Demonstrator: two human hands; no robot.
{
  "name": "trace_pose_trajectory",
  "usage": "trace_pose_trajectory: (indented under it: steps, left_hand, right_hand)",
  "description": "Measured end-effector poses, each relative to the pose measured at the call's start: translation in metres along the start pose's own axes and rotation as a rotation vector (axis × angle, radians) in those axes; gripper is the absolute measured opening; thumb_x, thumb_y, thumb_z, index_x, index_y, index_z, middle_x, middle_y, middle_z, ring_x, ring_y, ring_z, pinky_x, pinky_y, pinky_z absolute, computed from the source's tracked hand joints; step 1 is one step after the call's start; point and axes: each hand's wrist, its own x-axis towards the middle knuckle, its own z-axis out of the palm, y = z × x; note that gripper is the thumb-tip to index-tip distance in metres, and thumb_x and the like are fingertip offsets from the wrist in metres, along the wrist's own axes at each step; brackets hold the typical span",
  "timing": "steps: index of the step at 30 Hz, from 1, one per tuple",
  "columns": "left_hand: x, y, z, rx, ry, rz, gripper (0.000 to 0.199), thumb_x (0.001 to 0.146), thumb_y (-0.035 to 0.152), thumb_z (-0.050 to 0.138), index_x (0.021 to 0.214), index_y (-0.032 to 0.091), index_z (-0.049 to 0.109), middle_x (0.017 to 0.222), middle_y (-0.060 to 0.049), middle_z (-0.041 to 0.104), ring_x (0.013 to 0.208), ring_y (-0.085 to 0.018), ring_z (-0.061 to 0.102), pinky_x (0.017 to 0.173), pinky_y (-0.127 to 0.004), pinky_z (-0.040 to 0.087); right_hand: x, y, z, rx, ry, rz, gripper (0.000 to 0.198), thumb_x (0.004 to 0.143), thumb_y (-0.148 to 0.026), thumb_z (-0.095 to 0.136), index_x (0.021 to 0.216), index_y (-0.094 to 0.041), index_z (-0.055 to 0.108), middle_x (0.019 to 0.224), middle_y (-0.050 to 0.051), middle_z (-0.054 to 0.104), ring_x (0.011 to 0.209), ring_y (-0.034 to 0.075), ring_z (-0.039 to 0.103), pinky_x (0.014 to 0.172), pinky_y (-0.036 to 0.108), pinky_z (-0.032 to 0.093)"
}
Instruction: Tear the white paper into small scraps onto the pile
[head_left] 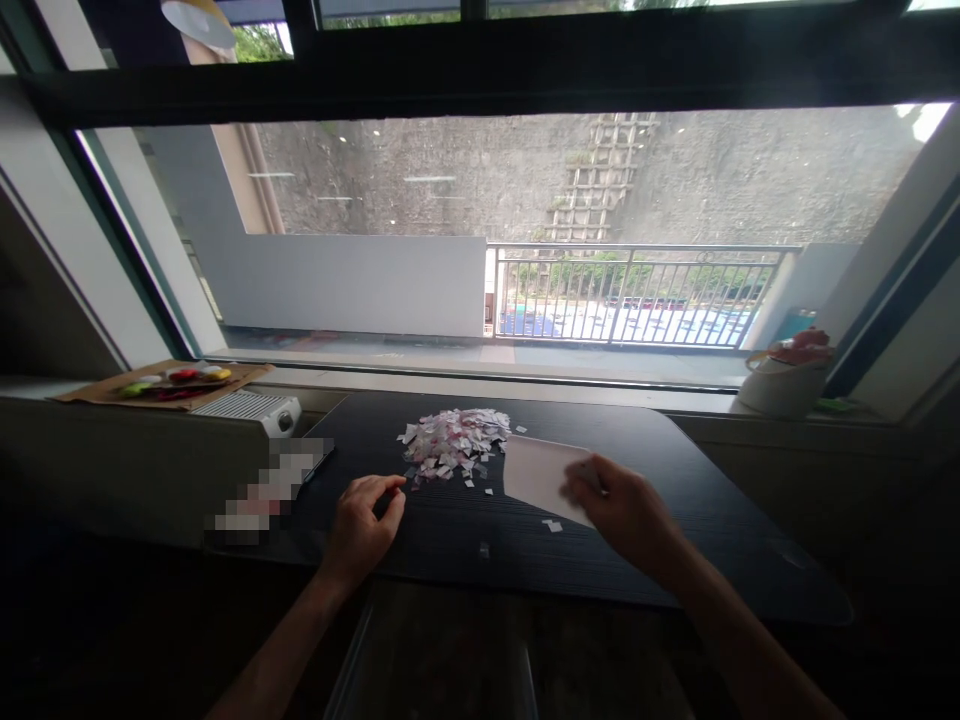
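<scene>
A heap of small cut paper pieces [457,440], white with some pinkish ones, lies on the dark tabletop [645,450]. To its right, my right hand [619,505] grips a white sheet of paper [540,475] by its right end; the fingers are slightly blurred. The sheet's left edge reaches close to the heap. My left hand [367,520] rests at the heap's near left side, fingers loosely curled and thumb apart, with nothing visible between them. A few loose scraps [553,525] lie just below the sheet.
Left of the table are a blurred-out object [274,490], a white slatted appliance [251,408] and a brown board [97,390] with colourful items. On the sill at right stands a white container [784,385]. A large window [480,180] rises behind the table.
</scene>
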Motion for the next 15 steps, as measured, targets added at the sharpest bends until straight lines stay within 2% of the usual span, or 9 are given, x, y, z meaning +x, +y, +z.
trace_pose_trajectory:
  steps: [4,7,12,15]
  left_hand:
    - [0.000,-0.001,-0.001,0.004,-0.007,0.004,0.023,0.077,0.032,0.049,0.083,0.021,0.068,0.082,-0.004,0.072,0.085,-0.022,0.063,0.083,-0.038,0.050]
    - [-0.001,-0.001,-0.001,0.003,-0.008,0.003,0.022,0.077,0.033,0.050,0.084,0.022,0.068,0.083,-0.004,0.072,0.087,-0.022,0.063,0.084,-0.038,0.050]
    - [-0.001,-0.002,0.001,-0.001,0.006,-0.002,0.023,0.077,0.033,0.050,0.083,0.022,0.068,0.083,-0.005,0.073,0.087,-0.022,0.063,0.083,-0.038,0.050]
    - [-0.001,-0.002,0.001,-0.005,0.009,0.001,0.022,0.077,0.034,0.050,0.083,0.022,0.068,0.084,-0.004,0.073,0.087,-0.022,0.064,0.084,-0.037,0.050]
  right_hand:
    - [0.018,-0.010,0.023,-0.009,-0.012,-0.055,0.016,0.081,-0.031,0.049,0.079,-0.020,0.061,0.070,0.003,0.070,0.064,0.019,0.062,0.056,0.027,0.041]
    - [0.022,-0.011,0.024,0.049,-0.028,-0.053,0.013,0.079,-0.028,0.052,0.079,-0.020,0.063,0.070,0.003,0.070,0.064,0.019,0.063,0.054,0.025,0.041]
    - [0.001,0.009,-0.008,-0.096,-0.009,0.012,0.012,0.075,-0.031,0.054,0.072,-0.022,0.061,0.063,0.000,0.066,0.056,0.017,0.058,0.052,0.026,0.038]
    - [-0.019,0.032,-0.035,-0.048,0.046,0.073,0.019,0.073,-0.038,0.055,0.065,-0.022,0.060,0.053,-0.002,0.060,0.049,0.015,0.052,0.046,0.025,0.036]
